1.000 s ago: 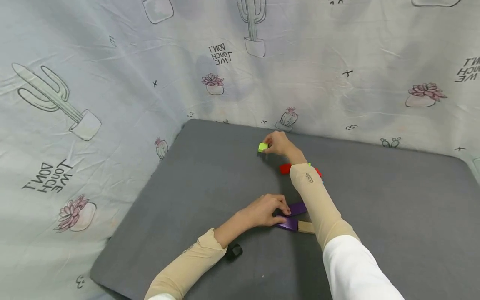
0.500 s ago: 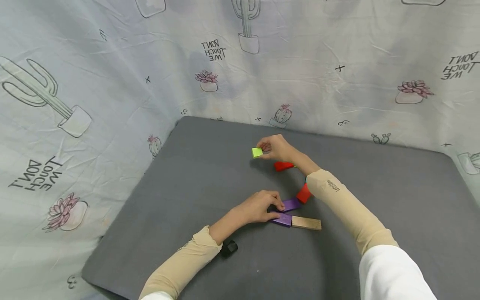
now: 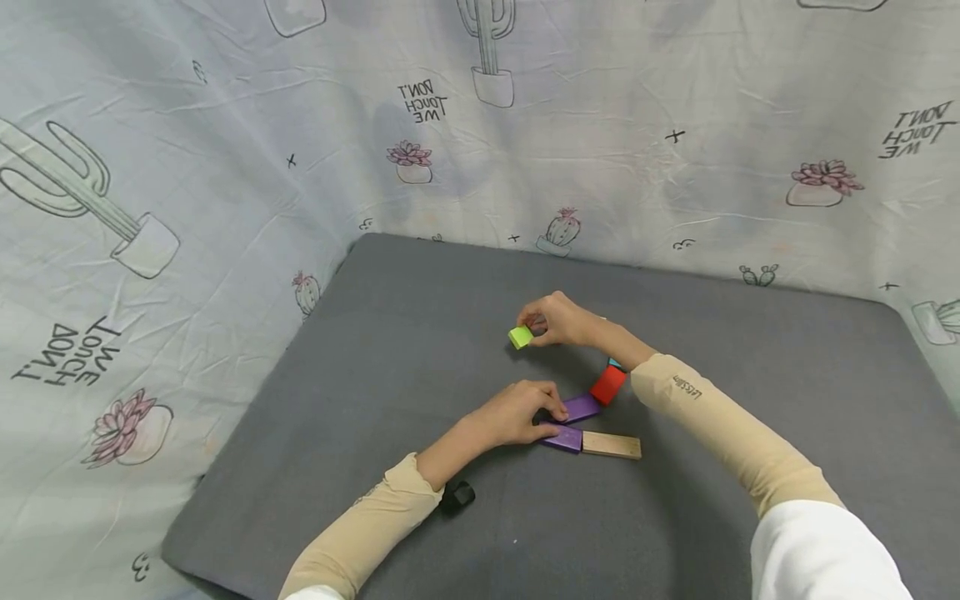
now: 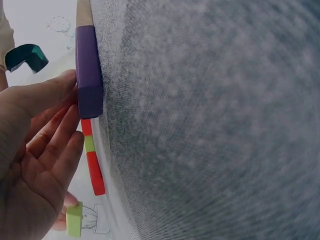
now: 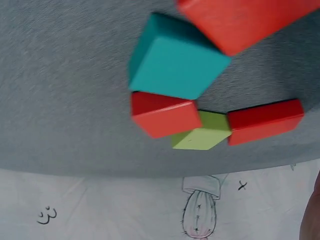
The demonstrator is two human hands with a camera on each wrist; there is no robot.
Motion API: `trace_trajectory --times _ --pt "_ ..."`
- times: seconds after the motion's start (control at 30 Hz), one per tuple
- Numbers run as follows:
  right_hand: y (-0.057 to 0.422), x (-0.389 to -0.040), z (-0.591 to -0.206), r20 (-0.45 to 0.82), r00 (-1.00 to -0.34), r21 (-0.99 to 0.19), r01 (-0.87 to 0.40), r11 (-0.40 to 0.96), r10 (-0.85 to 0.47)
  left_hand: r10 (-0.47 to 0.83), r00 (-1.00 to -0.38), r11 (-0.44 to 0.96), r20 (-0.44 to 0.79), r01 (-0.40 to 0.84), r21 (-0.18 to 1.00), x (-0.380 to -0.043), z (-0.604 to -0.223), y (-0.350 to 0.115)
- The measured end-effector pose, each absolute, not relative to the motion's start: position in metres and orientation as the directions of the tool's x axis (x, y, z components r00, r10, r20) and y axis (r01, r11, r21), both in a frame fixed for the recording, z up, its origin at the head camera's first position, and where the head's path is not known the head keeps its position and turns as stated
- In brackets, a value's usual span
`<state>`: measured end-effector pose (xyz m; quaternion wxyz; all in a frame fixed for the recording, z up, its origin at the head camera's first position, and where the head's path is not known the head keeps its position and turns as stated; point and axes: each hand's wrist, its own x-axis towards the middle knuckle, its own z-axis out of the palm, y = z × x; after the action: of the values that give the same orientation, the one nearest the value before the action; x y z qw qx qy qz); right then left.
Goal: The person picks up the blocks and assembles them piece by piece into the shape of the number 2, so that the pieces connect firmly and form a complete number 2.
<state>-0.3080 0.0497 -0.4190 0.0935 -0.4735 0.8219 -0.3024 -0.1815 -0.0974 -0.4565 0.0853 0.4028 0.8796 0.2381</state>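
My right hand (image 3: 564, 321) pinches a lime green block (image 3: 521, 337) between thumb and fingers, slightly tilted, over the far middle of the table. The thumb of my left hand (image 3: 517, 414) touches a purple block (image 3: 567, 439), its other fingers loosely bent and reaching to a second purple block (image 3: 583, 407). End to end with the first purple block lies a plain wooden block (image 3: 611, 445). A red block (image 3: 608, 385) follows the second one, then a teal block (image 5: 177, 65). Beyond it in the right wrist view come a red (image 5: 167, 117), a lime green (image 5: 207, 131) and another red block (image 5: 267, 122).
The grey table (image 3: 420, 333) has a back edge along a pale curtain (image 3: 600, 125) printed with cacti. A small black object (image 3: 459, 497) shows beside my left wrist. My right forearm passes over part of the curved row of blocks.
My right hand has brought the lime green block nearer to me, uncovering the near red block and the wooden block on the way. My left hand stays at the purple blocks.
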Motion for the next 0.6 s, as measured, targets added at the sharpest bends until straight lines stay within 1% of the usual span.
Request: trace_trajectory --times 0.13,0.47,0.6 --pt "0.055 -0.311 -0.422 0.127 -0.502 -0.539 -0.759 0.365 -0.856 0.747 -0.663 0.567 0.041 0.669 0.481 -0.182 -0.456 -0.097" --pt "0.066 -0.316 -0.425 0.029 -0.404 -0.387 -0.848 0.362 -0.914 0.745 -0.666 0.570 0.037 0.665 0.483 -0.182 -0.455 -0.095" --pt "0.068 -0.318 -0.425 0.006 -0.385 -0.367 -0.859 0.356 -0.923 0.742 -0.669 0.574 0.031 0.659 0.486 -0.182 -0.454 -0.094"
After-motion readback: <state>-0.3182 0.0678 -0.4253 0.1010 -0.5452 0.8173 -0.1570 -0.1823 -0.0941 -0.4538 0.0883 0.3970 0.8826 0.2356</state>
